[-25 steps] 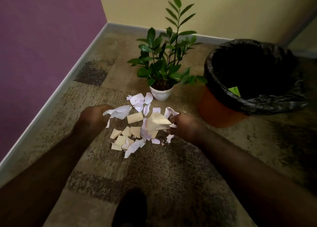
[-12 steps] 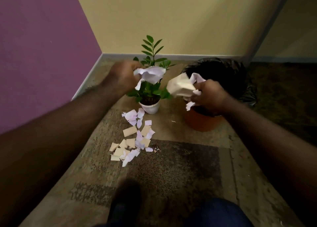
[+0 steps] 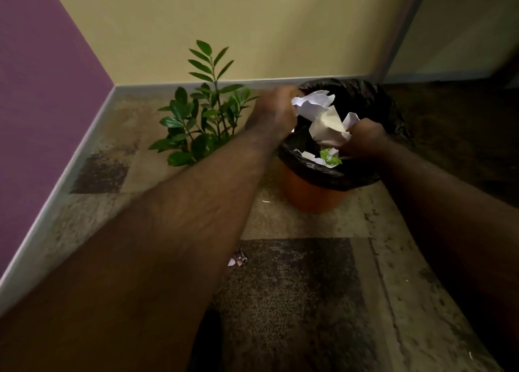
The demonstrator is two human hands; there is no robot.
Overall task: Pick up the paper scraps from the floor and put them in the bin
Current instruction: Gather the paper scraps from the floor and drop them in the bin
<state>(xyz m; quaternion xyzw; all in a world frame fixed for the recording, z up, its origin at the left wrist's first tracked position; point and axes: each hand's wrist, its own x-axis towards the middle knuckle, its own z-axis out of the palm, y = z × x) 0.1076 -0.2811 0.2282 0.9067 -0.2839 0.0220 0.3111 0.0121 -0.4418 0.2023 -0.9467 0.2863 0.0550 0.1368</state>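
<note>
The orange bin (image 3: 311, 196) with a black liner (image 3: 362, 99) stands on the carpet at the back. Both my hands are over its opening. My left hand (image 3: 276, 110) grips a bunch of white paper scraps (image 3: 313, 104) above the bin's left rim. My right hand (image 3: 362, 141) holds a cream and white bunch of scraps (image 3: 328, 128) over the middle of the opening. Inside the bin lie white bits and a green scrap (image 3: 330, 158). My left forearm hides most of the scrap pile on the floor; a small bit (image 3: 238, 259) shows beside it.
A potted plant (image 3: 202, 118) stands just left of the bin, under my left arm. A purple wall runs along the left and a yellow wall along the back. A tiny white fleck (image 3: 266, 201) lies on the carpet by the bin's foot.
Both hands rose from the floor pile with scraps and moved right, from in front of the plant to over the bin's opening. The view lifted with them.
</note>
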